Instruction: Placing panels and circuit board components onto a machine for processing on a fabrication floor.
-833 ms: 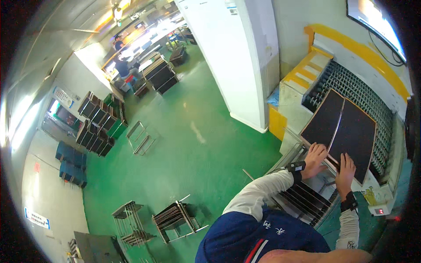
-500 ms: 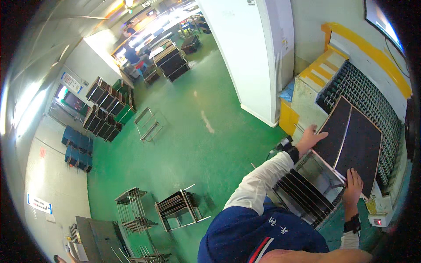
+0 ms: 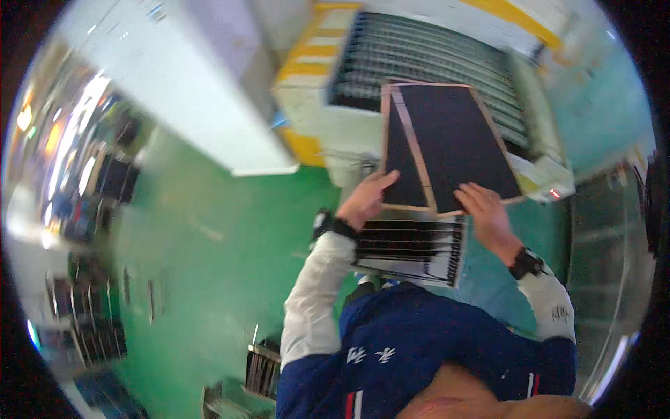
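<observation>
Two thin black panels (image 3: 457, 140) with copper-coloured borders overlap in front of me, their far ends over the rollers. My left hand (image 3: 366, 199) grips the near left corner, its thumb on top and its other fingers mostly out of sight. My right hand (image 3: 485, 209) holds the near edge toward the right, with fingers over the upper face and the thumb hidden. Below my hands stands a slotted rack (image 3: 408, 248) with several dark panels in it. Beyond the panels lies a machine's bed of grey rollers (image 3: 426, 52).
Yellow-striped casing (image 3: 317, 59) borders the rollers on the left, beside a white pillar (image 3: 202, 77). A small box with a red display (image 3: 555, 193) sits at the machine's right corner. Another panel rack (image 3: 262, 370) stands on the green floor at lower left.
My view has turned to the right, so the machine and panels now sit more centrally. Both hands stay on the panels. Fast motion blurs the surroundings.
</observation>
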A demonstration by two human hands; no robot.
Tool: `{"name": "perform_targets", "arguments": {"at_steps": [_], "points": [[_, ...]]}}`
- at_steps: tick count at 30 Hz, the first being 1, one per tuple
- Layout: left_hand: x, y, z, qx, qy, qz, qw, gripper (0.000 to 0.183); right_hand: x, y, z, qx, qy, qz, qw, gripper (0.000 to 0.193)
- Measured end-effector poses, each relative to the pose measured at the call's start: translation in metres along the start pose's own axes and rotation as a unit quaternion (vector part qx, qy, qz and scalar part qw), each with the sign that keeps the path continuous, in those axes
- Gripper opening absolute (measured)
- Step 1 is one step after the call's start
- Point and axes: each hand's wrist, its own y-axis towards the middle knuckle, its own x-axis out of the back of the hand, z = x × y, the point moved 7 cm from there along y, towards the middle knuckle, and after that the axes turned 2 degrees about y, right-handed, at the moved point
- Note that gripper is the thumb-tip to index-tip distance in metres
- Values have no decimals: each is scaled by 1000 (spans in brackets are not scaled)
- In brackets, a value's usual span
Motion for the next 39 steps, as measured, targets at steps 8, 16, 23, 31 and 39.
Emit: {"name": "perform_targets", "arguments": {"at_steps": [8,16,23,31,39], "points": [[-67,31,49,17,-88,72,993,35,-30,-34,8,2,19,62,998,65],[-80,12,75,-8,-83,9,996,39,-31,-116,19,-72,261,101,957,55],[-90,-50,129,-71,-82,-33,994,37,-101,-172,16,-337,842,13,422,45],[-90,-101,225,-59,-166,-131,976,42,-151,-169,11,-377,863,48,334,49],[-71,-107,307,-1,-159,-190,969,47,-200,-209,1,-358,828,130,413,42]]}}
